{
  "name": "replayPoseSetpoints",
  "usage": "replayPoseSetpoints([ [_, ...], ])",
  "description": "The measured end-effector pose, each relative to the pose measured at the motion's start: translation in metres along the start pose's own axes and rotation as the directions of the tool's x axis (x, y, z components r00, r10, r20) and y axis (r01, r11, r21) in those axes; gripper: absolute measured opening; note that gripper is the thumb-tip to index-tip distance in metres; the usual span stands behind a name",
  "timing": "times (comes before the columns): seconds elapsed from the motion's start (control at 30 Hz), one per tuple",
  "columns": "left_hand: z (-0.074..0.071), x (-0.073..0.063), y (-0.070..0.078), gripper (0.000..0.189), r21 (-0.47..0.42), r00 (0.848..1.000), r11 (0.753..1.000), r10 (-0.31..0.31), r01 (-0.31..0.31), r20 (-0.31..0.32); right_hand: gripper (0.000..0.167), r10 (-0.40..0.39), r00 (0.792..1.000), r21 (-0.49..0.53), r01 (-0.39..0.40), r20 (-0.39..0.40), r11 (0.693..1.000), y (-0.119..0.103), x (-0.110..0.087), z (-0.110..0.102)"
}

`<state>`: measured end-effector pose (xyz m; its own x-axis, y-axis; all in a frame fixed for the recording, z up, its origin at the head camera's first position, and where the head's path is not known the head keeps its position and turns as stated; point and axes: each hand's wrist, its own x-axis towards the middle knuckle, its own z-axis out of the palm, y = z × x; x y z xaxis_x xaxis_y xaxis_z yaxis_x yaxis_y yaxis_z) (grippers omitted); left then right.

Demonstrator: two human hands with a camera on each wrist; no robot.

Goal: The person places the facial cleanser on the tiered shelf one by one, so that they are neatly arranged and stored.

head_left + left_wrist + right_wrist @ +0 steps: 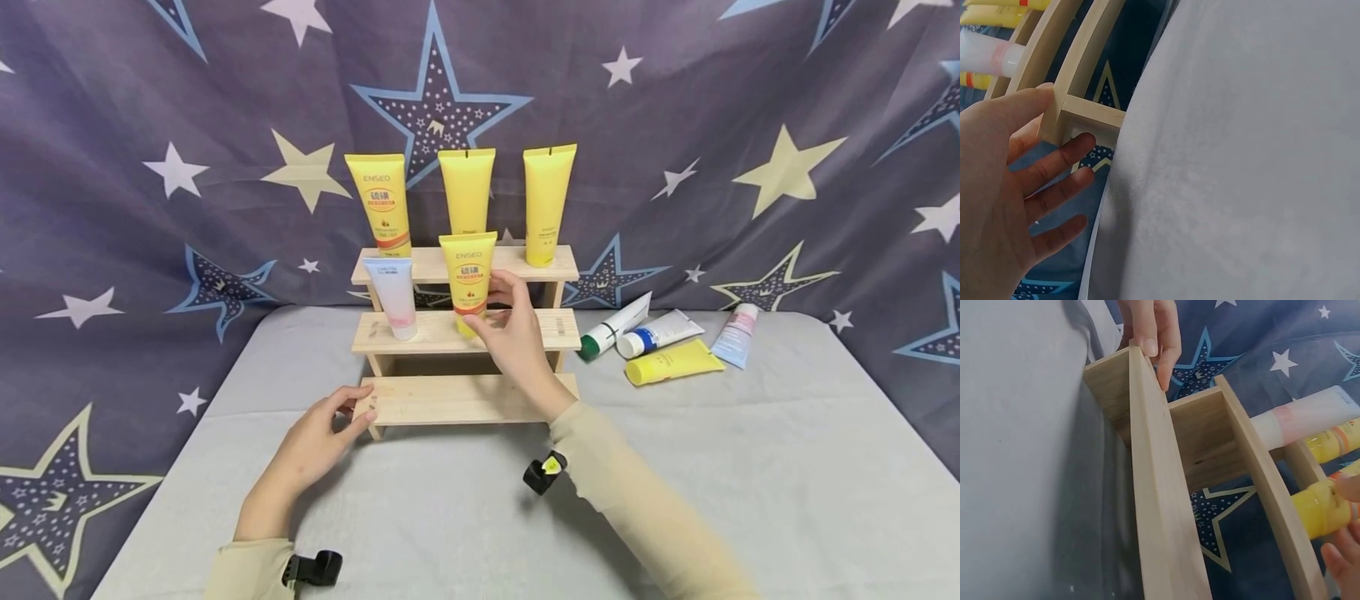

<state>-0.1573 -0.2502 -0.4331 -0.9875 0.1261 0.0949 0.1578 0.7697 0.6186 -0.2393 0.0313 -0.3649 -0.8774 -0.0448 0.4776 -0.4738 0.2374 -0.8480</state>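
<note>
From my remote post I record the right hand (pixel 517 325) gripping a yellow tube (pixel 471 271) low down, thumb across the front and fingers behind. That tube is upright at the middle board (pixel 431 332) of a wooden stand (pixel 465 404), cap downward; I cannot tell whether the cap bears on the wood.

The left hand (pixel 315 442) pinches the left end of the stand's lowest board between thumb and finger; my left wrist view shows its other fingers extended loosely past the edge.

Edges: a pale tube (pixel 393 296) stands upright near the middle board's left end, with a strip of wood between it and the held tube. On the right, the hand occupies the room toward the board's end. Behind, three yellow tubes (pixel 551 204) stand on the top board, spaced apart, the outer two near its ends.

Just beside the stand's right side, a green-capped tube (pixel 615 327) lies on the grey tablecloth (pixel 787 467). Three further tubes (pixel 675 363) lie to its right; the tablecloth's far edge runs behind them.
</note>
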Motion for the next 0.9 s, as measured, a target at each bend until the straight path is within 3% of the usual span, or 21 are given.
replayPoseSetpoints([
  [0.2,-0.001,0.000,0.001,0.048,-0.007,1.000,1.000,0.004,-0.004,0.000,0.059,0.006,0.996,0.025,-0.009,0.090,1.000,0.000,-0.010,-0.018],
  [0.4,-0.002,0.000,0.002,0.047,-0.023,1.000,1.000,0.010,-0.010,-0.005,0.055,0.007,0.990,-0.031,-0.002,0.144,1.000,-0.001,-0.025,-0.041],
  [0.9,-0.001,0.000,0.002,0.047,-0.016,1.000,1.000,0.002,-0.002,-0.002,0.040,-0.079,0.994,-0.069,0.085,0.078,0.994,0.012,-0.064,-0.097],
])
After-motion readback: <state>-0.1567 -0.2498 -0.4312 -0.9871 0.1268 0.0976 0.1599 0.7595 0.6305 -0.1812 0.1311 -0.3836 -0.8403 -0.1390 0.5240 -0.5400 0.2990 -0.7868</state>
